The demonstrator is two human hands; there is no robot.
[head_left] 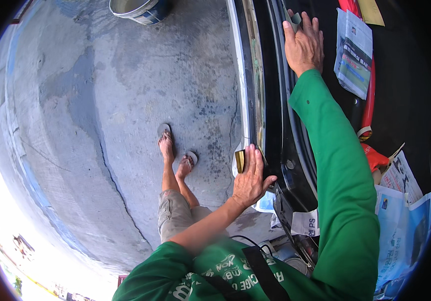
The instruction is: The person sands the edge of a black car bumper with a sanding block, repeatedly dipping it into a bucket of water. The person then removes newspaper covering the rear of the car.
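Observation:
My right hand (304,46) rests at the far end of a black vehicle body's edge, with a folded grey-green sheet (294,20) between its thumb and fingers. My left hand (249,179) lies nearer, its fingers stretched flat along the worn, pale-streaked edge strip (261,105) and its thumb spread to the right. Beside its index finger sits a shiny gold-coloured piece (239,161); whether the fingers press on it is hidden. A black rubber seal (295,120) runs lengthwise just right of the strip.
Folded newspaper (354,52) and a red bar-like object (369,100) lie at right on a dark surface. Blue and white printed plastic (398,236) is at lower right. A bucket (140,11) stands at the far left on the concrete floor (125,90). My sandalled feet are below.

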